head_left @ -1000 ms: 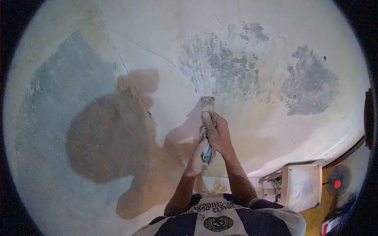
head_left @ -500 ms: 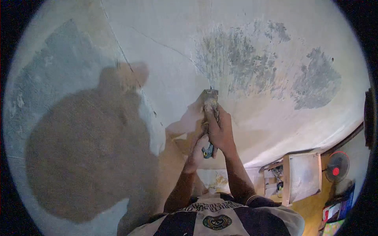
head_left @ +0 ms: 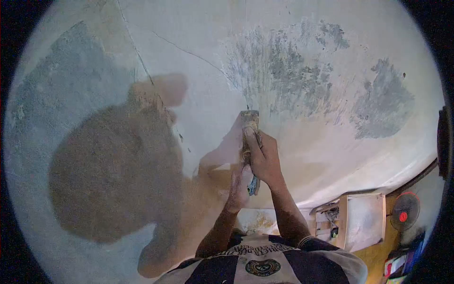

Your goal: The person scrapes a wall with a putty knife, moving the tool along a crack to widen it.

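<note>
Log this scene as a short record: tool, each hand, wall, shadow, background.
tool: flat-bladed tool, blade end upward; wall contact unclear
left hand: gripping the tool low, near its bluish end
right hand: gripping higher, nearer the blade
wall: pale, with a thin crack and grey patches
shadow: large, on the wall, left
background: fan, lower right

Finding open room across the plastered surface [head_left: 312,146] above the scraper [head_left: 249,119] and to either side of it. Being blocked below by the right hand [head_left: 266,158], the left hand [head_left: 240,183] and the shirt [head_left: 262,255]; running into a pale-fronted cabinet [head_left: 364,220] and a fan [head_left: 403,216] at lower right.
</note>
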A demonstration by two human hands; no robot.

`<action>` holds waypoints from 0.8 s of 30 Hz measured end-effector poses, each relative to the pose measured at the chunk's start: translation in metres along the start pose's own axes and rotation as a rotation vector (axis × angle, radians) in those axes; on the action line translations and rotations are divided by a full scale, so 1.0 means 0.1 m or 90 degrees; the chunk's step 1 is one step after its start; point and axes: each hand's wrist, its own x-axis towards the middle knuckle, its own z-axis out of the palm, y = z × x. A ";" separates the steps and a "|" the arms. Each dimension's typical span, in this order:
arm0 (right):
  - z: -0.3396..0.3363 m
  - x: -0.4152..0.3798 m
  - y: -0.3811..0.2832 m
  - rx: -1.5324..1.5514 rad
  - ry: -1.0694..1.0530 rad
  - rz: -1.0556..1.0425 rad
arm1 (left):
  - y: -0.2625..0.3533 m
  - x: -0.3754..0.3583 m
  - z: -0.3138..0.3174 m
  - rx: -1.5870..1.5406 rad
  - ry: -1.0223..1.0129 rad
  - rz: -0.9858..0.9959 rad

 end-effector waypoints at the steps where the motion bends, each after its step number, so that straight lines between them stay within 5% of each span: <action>1: -0.01 0.02 -0.01 -0.020 0.004 -0.007 | -0.01 0.02 0.02 0.006 0.003 0.023; 6: -0.01 0.05 -0.15 0.056 0.011 0.025 | 0.10 0.06 0.06 -0.012 0.066 -0.031; 11: 0.02 0.04 0.02 0.052 -0.016 0.024 | 0.12 -0.03 -0.09 -0.099 -0.042 -0.089; 16: 0.03 0.01 0.09 -0.002 -0.018 0.063 | 0.08 -0.07 -0.07 0.021 0.072 -0.121; 19: 0.01 0.03 0.12 0.095 -0.063 0.075 | 0.22 -0.14 -0.08 -0.079 -0.029 -0.199; 24: 0.12 -0.04 0.30 0.104 -0.005 0.065 | 0.20 -0.13 -0.03 0.054 0.033 -0.103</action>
